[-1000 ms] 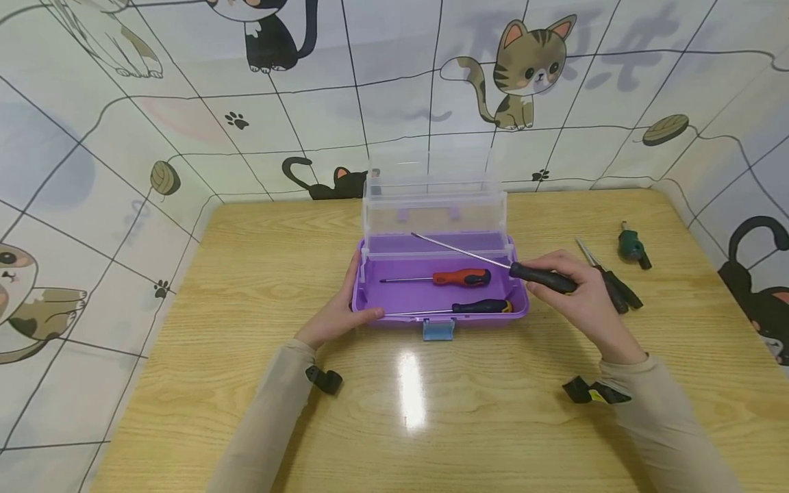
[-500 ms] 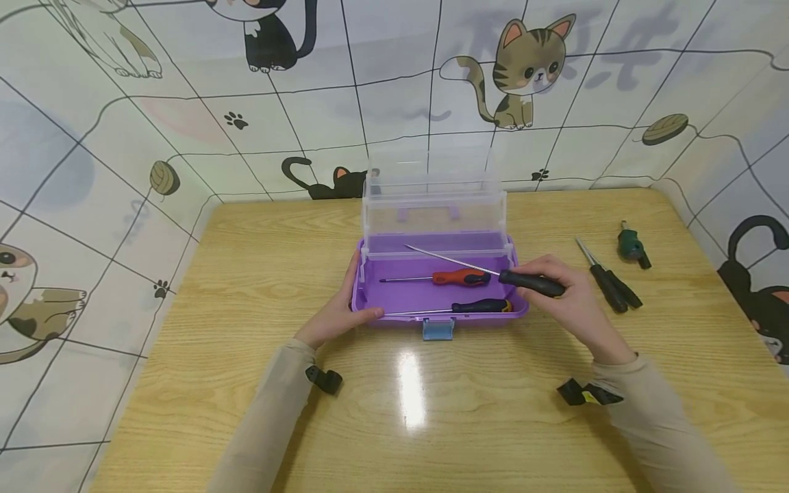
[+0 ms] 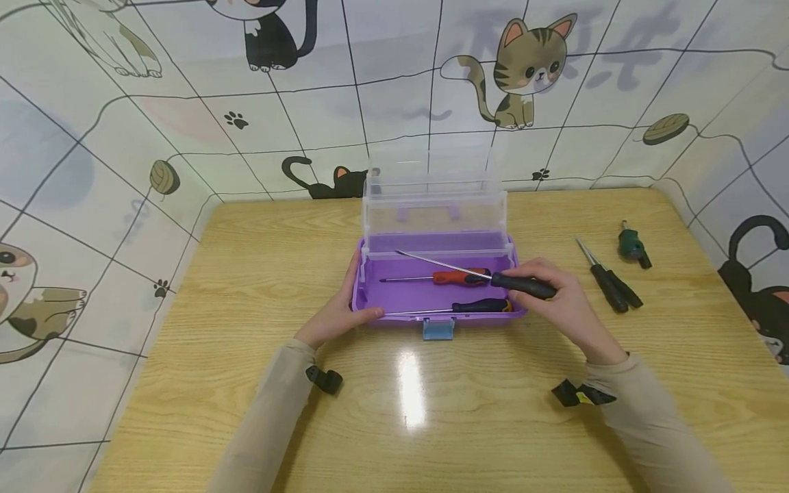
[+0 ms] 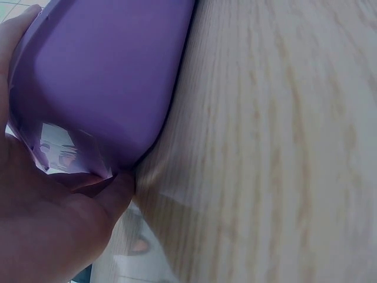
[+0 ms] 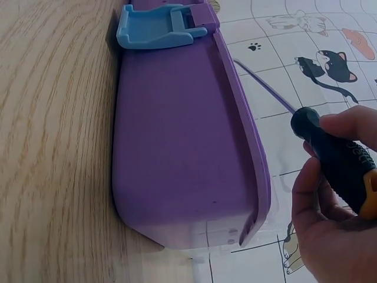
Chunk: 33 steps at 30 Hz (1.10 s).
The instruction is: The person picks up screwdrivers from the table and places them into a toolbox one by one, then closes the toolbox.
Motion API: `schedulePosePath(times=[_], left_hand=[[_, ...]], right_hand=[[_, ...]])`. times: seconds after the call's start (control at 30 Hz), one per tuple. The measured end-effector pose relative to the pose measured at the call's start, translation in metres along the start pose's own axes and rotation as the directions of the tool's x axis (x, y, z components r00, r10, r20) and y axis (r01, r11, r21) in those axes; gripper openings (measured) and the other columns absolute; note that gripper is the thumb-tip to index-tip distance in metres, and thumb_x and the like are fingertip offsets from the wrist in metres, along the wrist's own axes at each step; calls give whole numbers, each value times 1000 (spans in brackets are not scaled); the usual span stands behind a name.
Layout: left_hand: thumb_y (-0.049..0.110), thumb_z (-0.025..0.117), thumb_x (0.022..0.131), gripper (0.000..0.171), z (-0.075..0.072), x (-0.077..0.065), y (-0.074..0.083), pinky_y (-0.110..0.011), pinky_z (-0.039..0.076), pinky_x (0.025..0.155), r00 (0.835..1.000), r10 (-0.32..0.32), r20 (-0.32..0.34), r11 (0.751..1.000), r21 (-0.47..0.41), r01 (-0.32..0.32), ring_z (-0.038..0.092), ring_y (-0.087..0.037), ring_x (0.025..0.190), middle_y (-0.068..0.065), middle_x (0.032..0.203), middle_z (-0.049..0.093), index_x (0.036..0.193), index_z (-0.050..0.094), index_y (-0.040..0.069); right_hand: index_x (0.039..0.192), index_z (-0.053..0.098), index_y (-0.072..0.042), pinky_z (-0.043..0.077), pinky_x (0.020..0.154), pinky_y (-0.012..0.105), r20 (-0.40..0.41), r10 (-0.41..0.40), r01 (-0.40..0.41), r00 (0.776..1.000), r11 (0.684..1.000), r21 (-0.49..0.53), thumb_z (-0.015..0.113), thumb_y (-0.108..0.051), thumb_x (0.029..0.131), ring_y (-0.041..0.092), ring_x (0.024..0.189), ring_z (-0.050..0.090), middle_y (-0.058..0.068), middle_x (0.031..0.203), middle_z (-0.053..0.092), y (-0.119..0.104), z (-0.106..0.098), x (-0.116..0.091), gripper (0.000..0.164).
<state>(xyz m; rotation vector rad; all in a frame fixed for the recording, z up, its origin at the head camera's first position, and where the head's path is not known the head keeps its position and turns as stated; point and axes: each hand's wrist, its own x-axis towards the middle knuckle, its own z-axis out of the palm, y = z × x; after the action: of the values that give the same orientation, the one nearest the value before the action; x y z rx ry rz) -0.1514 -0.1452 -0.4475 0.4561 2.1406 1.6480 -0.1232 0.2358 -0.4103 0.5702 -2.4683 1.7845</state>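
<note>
An open purple toolbox (image 3: 403, 296) stands on the table with its clear lid (image 3: 437, 218) raised at the back. My left hand (image 3: 335, 316) grips its left end, thumb over the front rim and fingers along the side. In my right hand (image 3: 570, 309) is a screwdriver with a black handle (image 3: 525, 285), pinched between thumb and fingers. Its long metal shaft slants to the left above the box. Inside lie a red-handled screwdriver (image 3: 453, 278) and, along the front wall, a black and yellow-handled screwdriver (image 3: 483, 306). The right wrist view shows orange on the held handle (image 5: 333, 156).
A blue latch (image 3: 438, 330) hangs at the box's front. To the right on the wooden table (image 3: 481, 424) lie slim metal-tipped tools with black handles (image 3: 610, 287) and a short green-handled tool (image 3: 631, 246). Cat-printed walls (image 3: 394, 103) border the table.
My right hand has moved left with the screwdriver, bringing it farther over the toolbox and slightly lower. The left hand and the box have stayed put.
</note>
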Motion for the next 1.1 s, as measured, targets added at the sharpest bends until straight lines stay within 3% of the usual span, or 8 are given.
schedulePosePath(times=[0.13, 0.37, 0.63, 0.8, 1.1], left_hand=[[15, 71, 85, 112, 2, -5, 17, -52, 7, 113, 1000, -17, 7, 1000, 10, 16, -4, -28, 144, -3, 159, -18, 153, -16, 26], [15, 70, 86, 110, 2, -6, 19, -51, 7, 114, 1000, -26, 10, 999, 19, 26, -6, -26, 144, -5, 159, -19, 153, -17, 23], [17, 72, 85, 113, 0, 3, -12, -50, 8, 114, 1000, -14, -3, 1000, 23, 14, -5, -22, 144, 6, 158, -20, 150, -17, 40], [25, 74, 85, 111, 0, 3, -15, -50, 9, 114, 1000, 2, -15, 1000, 25, -2, -4, -18, 144, 12, 157, -17, 148, -14, 48], [27, 75, 84, 111, 0, 3, -16, -49, 8, 114, 1000, 12, -18, 999, 30, -11, -3, -17, 144, 12, 158, -15, 148, -13, 50]], right_hand=[[113, 68, 1, 50, 65, 22, 23, -18, 18, 1000, 1000, 4, 69, 7, 84, 20, 88, 55, 9, 105, 60, 0, 1, 0, 30], [113, 68, 4, 51, 68, 21, 48, -39, 39, 998, 999, -1, 70, 11, 81, 17, 88, 57, 9, 105, 60, 1, 7, 1, 33], [110, 71, -2, 47, 72, 22, 76, -10, 15, 997, 998, -58, 73, 6, 80, 17, 92, 54, 8, 105, 62, 2, 13, 5, 31], [110, 71, -3, 46, 73, 24, 122, 1, 11, 992, 995, -95, 74, 4, 80, 17, 91, 53, 8, 104, 62, 4, 17, 9, 31], [110, 72, -8, 46, 73, 29, 170, 36, -12, 985, 991, -136, 73, -3, 84, 20, 92, 52, 4, 105, 62, 6, 19, 17, 27]])
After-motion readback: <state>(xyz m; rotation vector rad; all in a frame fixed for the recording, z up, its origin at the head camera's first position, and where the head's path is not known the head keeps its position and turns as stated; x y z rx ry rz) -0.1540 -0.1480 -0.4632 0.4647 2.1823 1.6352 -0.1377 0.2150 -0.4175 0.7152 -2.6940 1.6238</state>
